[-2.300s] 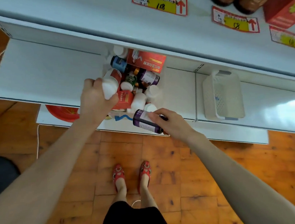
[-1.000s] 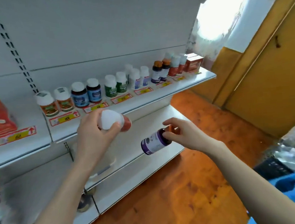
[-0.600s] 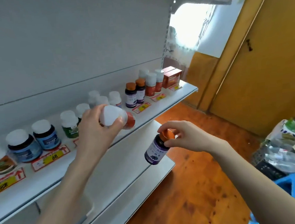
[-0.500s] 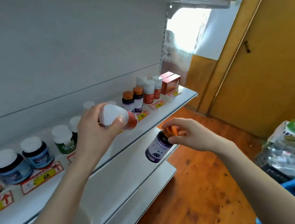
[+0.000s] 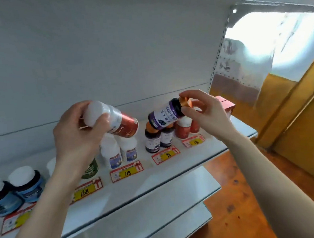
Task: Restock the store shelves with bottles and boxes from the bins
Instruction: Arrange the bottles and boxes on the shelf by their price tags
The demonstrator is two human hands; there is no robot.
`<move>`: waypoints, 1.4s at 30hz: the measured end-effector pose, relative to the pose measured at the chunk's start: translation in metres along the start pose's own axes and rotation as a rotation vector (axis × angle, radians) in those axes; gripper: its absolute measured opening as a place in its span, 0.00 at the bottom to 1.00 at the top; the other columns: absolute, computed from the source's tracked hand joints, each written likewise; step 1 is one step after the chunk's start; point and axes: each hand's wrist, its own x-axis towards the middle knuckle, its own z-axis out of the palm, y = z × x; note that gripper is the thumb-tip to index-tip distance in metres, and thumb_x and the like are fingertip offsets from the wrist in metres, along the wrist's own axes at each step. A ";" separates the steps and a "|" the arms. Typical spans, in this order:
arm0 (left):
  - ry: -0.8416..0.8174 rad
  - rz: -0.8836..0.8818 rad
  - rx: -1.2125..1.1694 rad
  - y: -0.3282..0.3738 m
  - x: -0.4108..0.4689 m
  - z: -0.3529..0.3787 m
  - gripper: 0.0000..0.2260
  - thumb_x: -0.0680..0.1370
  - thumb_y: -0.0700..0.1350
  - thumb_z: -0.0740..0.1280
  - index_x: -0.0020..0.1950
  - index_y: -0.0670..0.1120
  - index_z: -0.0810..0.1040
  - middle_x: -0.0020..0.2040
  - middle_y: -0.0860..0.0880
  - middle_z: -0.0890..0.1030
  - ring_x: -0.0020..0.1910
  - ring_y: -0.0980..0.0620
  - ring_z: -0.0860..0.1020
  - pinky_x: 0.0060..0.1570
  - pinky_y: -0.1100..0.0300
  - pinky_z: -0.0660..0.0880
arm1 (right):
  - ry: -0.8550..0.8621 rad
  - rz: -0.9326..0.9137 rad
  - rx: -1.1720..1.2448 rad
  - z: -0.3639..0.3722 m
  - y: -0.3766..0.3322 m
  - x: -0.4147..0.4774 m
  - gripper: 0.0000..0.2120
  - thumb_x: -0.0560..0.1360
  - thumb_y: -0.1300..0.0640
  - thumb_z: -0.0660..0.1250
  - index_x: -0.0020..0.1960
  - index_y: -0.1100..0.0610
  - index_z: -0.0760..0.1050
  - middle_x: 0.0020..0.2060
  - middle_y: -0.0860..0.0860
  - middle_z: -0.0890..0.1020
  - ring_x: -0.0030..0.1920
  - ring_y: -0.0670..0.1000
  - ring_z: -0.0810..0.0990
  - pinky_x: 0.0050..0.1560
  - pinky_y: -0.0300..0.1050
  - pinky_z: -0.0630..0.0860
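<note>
My right hand [image 5: 207,118] pinches the tilted purple bottle [image 5: 164,115] by its cap, just above matching bottles [image 5: 158,140] near the shelf [image 5: 202,156] right edge.

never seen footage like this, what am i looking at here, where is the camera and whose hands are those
There is no machine here. The one picture comes from a wide-angle camera worn on a person's head, so the two bare arms reaching in are that person's own.

In front of them is a white metal store shelf stocked with small upright bottles, with red-and-yellow price tags along its front.

The left hand grips a white plastic bottle with a red label, tilted over. The right hand pinches the orange cap of a dark bottle with a purple-and-white label, held tilted just above matching dark orange-capped bottles on the shelf. A red box sits at the shelf's right end.
</note>
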 end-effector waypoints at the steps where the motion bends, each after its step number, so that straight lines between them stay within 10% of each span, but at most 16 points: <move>1: 0.034 -0.009 0.019 0.002 0.001 0.002 0.13 0.66 0.53 0.64 0.50 0.54 0.74 0.48 0.55 0.76 0.45 0.54 0.73 0.40 0.68 0.66 | -0.025 -0.018 0.033 0.001 0.005 0.016 0.16 0.72 0.66 0.66 0.51 0.45 0.75 0.50 0.48 0.80 0.53 0.52 0.78 0.50 0.33 0.75; 9: 0.245 -0.135 0.090 0.017 -0.026 0.012 0.13 0.66 0.52 0.65 0.50 0.53 0.74 0.43 0.63 0.75 0.41 0.72 0.73 0.36 0.80 0.66 | -0.401 -0.193 -0.102 0.039 0.038 0.118 0.11 0.76 0.63 0.63 0.55 0.53 0.77 0.50 0.48 0.77 0.46 0.46 0.75 0.51 0.36 0.71; 19: 0.298 -0.116 0.204 0.021 -0.053 0.017 0.17 0.65 0.58 0.61 0.48 0.50 0.75 0.41 0.59 0.76 0.39 0.67 0.73 0.39 0.80 0.66 | -0.783 -0.236 -0.342 0.074 0.056 0.120 0.14 0.76 0.65 0.60 0.59 0.59 0.76 0.36 0.37 0.69 0.35 0.37 0.68 0.35 0.20 0.64; 35: 0.242 -0.274 -0.001 0.015 -0.051 0.009 0.16 0.65 0.56 0.66 0.50 0.54 0.74 0.43 0.61 0.76 0.40 0.70 0.75 0.34 0.76 0.71 | -0.806 -0.086 -0.335 0.084 0.059 0.115 0.12 0.78 0.59 0.60 0.58 0.55 0.77 0.61 0.50 0.77 0.63 0.49 0.73 0.60 0.39 0.66; 39: 0.222 -0.392 -0.196 0.009 -0.046 0.004 0.08 0.70 0.51 0.70 0.47 0.56 0.76 0.46 0.53 0.80 0.47 0.56 0.80 0.46 0.60 0.79 | -0.551 -0.133 0.009 0.075 0.029 0.089 0.09 0.77 0.59 0.62 0.54 0.56 0.79 0.52 0.48 0.81 0.52 0.43 0.77 0.54 0.32 0.72; 42: 0.201 -0.402 -0.237 0.008 -0.044 0.002 0.07 0.75 0.48 0.67 0.52 0.49 0.77 0.48 0.47 0.81 0.48 0.50 0.81 0.43 0.61 0.80 | -0.685 -0.146 0.065 0.068 0.008 0.060 0.11 0.75 0.53 0.65 0.56 0.54 0.78 0.50 0.44 0.80 0.50 0.39 0.78 0.51 0.28 0.72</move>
